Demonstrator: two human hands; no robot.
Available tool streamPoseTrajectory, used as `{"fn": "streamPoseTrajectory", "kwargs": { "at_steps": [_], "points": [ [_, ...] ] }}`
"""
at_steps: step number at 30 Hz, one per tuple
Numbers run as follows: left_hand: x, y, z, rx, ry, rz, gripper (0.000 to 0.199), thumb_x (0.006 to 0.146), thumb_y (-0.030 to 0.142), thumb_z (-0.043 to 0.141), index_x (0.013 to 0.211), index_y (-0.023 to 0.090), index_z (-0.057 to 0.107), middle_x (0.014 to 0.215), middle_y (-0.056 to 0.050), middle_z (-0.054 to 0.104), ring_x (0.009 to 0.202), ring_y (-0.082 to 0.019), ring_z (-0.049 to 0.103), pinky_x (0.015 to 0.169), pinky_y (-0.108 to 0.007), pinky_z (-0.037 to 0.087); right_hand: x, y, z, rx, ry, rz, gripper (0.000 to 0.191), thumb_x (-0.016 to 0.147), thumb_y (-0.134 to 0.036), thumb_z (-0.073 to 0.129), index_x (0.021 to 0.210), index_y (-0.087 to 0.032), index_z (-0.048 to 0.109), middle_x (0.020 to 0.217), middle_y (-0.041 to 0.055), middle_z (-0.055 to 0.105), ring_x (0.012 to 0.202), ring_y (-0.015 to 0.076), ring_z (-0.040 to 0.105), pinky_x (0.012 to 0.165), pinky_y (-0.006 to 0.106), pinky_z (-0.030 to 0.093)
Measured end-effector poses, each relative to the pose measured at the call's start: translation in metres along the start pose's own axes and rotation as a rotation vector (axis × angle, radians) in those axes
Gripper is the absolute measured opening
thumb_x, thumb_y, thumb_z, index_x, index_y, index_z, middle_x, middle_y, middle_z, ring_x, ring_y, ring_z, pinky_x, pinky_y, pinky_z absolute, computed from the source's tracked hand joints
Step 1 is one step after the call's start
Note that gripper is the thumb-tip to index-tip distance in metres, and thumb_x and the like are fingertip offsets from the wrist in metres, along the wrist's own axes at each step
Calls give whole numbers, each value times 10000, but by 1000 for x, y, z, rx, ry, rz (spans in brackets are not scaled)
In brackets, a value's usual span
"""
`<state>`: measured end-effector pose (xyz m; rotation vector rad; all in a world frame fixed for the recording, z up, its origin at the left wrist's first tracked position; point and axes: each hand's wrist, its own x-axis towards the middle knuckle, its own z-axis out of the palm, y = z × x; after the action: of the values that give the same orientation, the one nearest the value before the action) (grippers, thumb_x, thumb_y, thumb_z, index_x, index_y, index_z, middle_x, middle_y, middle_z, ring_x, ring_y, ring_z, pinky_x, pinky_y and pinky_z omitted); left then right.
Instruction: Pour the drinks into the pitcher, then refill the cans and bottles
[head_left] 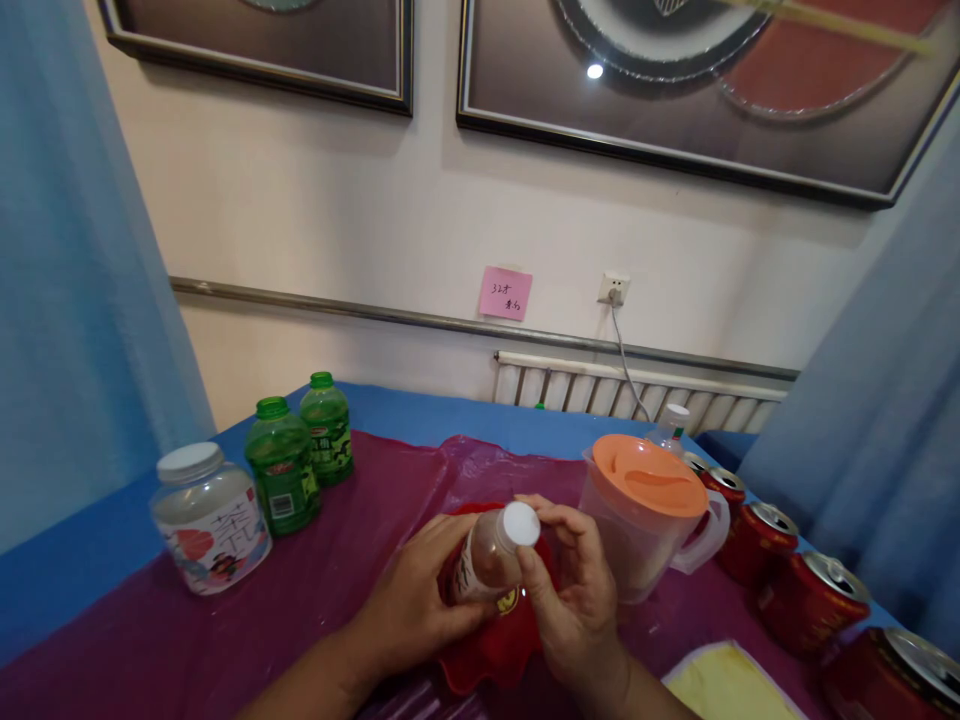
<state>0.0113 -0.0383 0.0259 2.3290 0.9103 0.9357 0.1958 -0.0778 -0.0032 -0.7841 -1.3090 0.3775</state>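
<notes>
In the middle of the head view, a small clear bottle (489, 560) with a white cap (521, 524) tilts toward the right. My left hand (420, 580) is wrapped around the bottle's body, over a printed label. The fingers and thumb of my right hand (574, 580) are closed about the white cap from its right side. Beneath both hands lies a red dish (469, 665) with a wavy rim, partly covered by them. Right of my right hand stands a clear plastic pitcher (615, 545) with an orange lid (651, 476).
Left on the purple sheet (330, 570) stand a white-lidded jar (210, 520) and two green bottles (283, 470). Several red cans (810, 605) line the right edge, near a yellow cloth (731, 685). Behind the pitcher is a white-capped clear bottle (670, 430). A radiator (570, 385) is beyond the table.
</notes>
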Motion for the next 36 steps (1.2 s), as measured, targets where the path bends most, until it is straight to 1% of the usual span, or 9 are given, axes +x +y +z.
{"fn": "streamPoseTrajectory", "kwargs": {
  "at_steps": [9, 11, 15, 17, 21, 27, 31, 33, 36],
  "points": [
    [2, 1, 1, 26, 5, 15, 537, 728, 265, 749, 1245, 272, 604, 1231, -44, 700, 1101, -254, 647, 972, -380, 518, 3, -3, 1, -67, 34, -25, 258, 876, -275, 721, 1075, -231, 562, 1146, 107, 711, 1069, 250, 690, 949, 460, 556],
    [2, 3, 1, 26, 6, 12, 535, 721, 266, 755, 1236, 273, 609, 1221, -40, 702, 1095, -252, 649, 967, -373, 518, 3, -7, -1, -62, 14, -13, 325, 886, -262, 707, 1168, -230, 548, 1172, 112, 692, 1097, 253, 674, 979, 476, 543],
    [1, 4, -2, 34, 15, 5, 561, 710, 268, 770, 1244, 273, 600, 1201, -39, 702, 1085, -257, 646, 958, -380, 515, 2, -11, -5, -10, -105, 28, 510, 974, -237, 572, 1456, -232, 406, 1408, 154, 570, 1314, 279, 551, 1107, 535, 450],
    [1, 5, -3, 33, -2, 3, 580, 708, 265, 785, 1255, 279, 592, 1203, -36, 699, 1075, -251, 646, 951, -376, 515, 1, -9, -6, 4, -151, 5, 512, 999, -229, 523, 1492, -251, 386, 1454, 146, 544, 1344, 281, 529, 1100, 527, 461],
    [0, 7, -4, 15, -38, 19, 601, 726, 249, 780, 1289, 288, 574, 1228, -33, 691, 1087, -239, 643, 973, -373, 507, -2, -3, -6, -8, -115, -30, 430, 992, -244, 553, 1417, -264, 489, 1366, 126, 614, 1259, 273, 598, 1038, 483, 516],
    [-1, 8, -3, 2, -29, 39, 567, 746, 290, 765, 1284, 264, 588, 1246, -52, 693, 1112, -253, 639, 1000, -401, 504, -4, -3, -3, -20, -29, -53, 390, 942, -292, 649, 1314, -232, 552, 1269, 131, 665, 1191, 280, 638, 1026, 476, 515],
    [-2, 1, -1, -51, 10, -63, 614, 701, 335, 806, 1275, 254, 605, 1272, -77, 693, 1150, -291, 639, 1019, -436, 503, -4, -5, -4, 16, -80, 14, 524, 963, -304, 628, 1445, -251, 430, 1368, 129, 608, 1281, 271, 578, 1076, 475, 476],
    [-2, -6, 0, -155, 96, -165, 686, 661, 341, 831, 1291, 230, 583, 1296, -100, 686, 1183, -314, 636, 1037, -454, 499, -2, -6, -5, 42, -124, 57, 558, 994, -337, 572, 1505, -252, 365, 1451, 135, 546, 1342, 277, 525, 1108, 489, 444],
    [1, -16, 1, -404, 218, -262, 660, 675, 375, 817, 1251, 178, 563, 1268, -139, 699, 1158, -320, 665, 1003, -451, 534, 0, -4, -4, 32, -176, 109, 514, 1022, -347, 514, 1510, -254, 383, 1490, 127, 521, 1350, 275, 521, 1113, 487, 439]
  ]
}}
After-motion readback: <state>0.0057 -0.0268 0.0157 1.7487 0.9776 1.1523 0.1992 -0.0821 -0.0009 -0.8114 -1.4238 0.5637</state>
